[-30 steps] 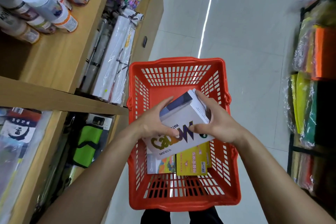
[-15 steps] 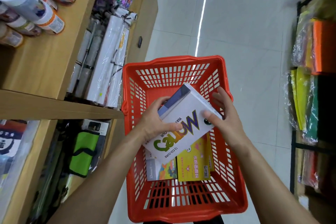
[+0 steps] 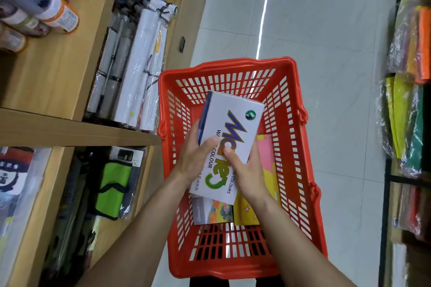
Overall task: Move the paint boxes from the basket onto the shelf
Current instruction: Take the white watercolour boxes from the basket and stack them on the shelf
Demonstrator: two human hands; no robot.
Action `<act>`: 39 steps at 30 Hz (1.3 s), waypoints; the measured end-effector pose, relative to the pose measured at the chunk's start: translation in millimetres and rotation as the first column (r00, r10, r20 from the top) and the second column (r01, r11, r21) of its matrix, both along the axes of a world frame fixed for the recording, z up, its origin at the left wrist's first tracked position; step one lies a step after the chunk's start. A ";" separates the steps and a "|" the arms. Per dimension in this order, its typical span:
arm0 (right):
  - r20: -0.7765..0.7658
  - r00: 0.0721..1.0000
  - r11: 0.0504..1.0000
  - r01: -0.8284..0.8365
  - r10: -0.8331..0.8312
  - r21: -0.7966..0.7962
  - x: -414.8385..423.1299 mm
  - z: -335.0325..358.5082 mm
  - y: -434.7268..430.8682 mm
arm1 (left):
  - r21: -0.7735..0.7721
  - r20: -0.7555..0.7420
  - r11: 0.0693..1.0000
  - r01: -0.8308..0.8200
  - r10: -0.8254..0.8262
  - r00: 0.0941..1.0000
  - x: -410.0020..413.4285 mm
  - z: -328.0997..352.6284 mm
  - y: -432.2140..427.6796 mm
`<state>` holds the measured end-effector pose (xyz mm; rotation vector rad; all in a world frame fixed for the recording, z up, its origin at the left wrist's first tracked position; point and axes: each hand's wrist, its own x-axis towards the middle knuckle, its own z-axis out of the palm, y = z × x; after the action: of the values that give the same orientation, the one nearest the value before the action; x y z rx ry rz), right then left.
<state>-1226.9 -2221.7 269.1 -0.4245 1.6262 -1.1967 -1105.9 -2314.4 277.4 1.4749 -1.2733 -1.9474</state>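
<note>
Hovering over the red basket [image 3: 300,147], the white paint box [image 3: 229,134] sits in the grip of both left hand [image 3: 194,158] and right hand [image 3: 248,175]. Two more boxes [image 3: 233,213] lie beneath. Wooden shelf [image 3: 70,130] with wrapped rolls [image 3: 137,77] stands left, its edge beside the basket.

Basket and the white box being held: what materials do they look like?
Basket: looks like moulded plastic, glossy red; slotted lattice walls and rounded rim suggest it. White box: probably printed cardboard with a smooth, slightly sheeny face; crisp folded edges, printed lettering. Left hand and right hand hold it above the basket.
</note>
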 end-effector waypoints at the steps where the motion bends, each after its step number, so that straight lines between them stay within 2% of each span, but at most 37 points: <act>1: 0.002 1.000 1.000 -0.011 0.011 -0.011 -0.7 4.5 0.3 | 0.000 -0.020 1.000 -0.015 0.015 1.000 3.0 4.5 4.1; 8: -0.022 0.999 0.997 -0.026 0.024 -0.079 0.5 73.6 6.1 | -0.033 -0.113 0.995 -0.091 0.086 0.990 6.6 71.2 25.2; 15: 0.009 0.993 0.971 -0.111 0.116 -0.213 -15.0 172.1 11.7 | -0.165 -0.043 0.952 -0.256 0.252 0.967 -2.1 170.0 54.5; 21: -0.056 0.968 0.924 -0.250 0.245 -0.291 -11.2 239.2 25.6 | -0.279 -0.094 0.888 -0.365 0.353 0.931 9.4 244.4 87.1; 29: -0.071 0.871 0.793 -0.474 0.486 -0.383 47.3 315.7 33.7 | -0.301 -0.207 0.772 -0.560 0.520 0.828 70.0 324.3 140.0; 32: -0.096 0.832 0.734 -0.530 0.546 -0.424 83.2 345.4 39.6 | -0.349 -0.234 0.693 -0.631 0.588 0.774 106.1 354.9 158.4; 37: -0.115 0.742 0.604 -0.616 0.660 -0.506 158.1 399.3 58.4 | -0.408 -0.347 0.597 -0.691 0.598 0.722 185.6 396.5 201.8; 39: -0.132 0.699 0.538 -0.644 0.703 -0.545 191.7 422.6 63.3 | -0.454 -0.357 0.527 -0.719 0.631 0.689 218.9 412.3 218.5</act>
<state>-1035.2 -2158.4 691.7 -1.2331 0.8127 -1.0156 -886.9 -2096.0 689.7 1.2052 -0.8742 -0.9990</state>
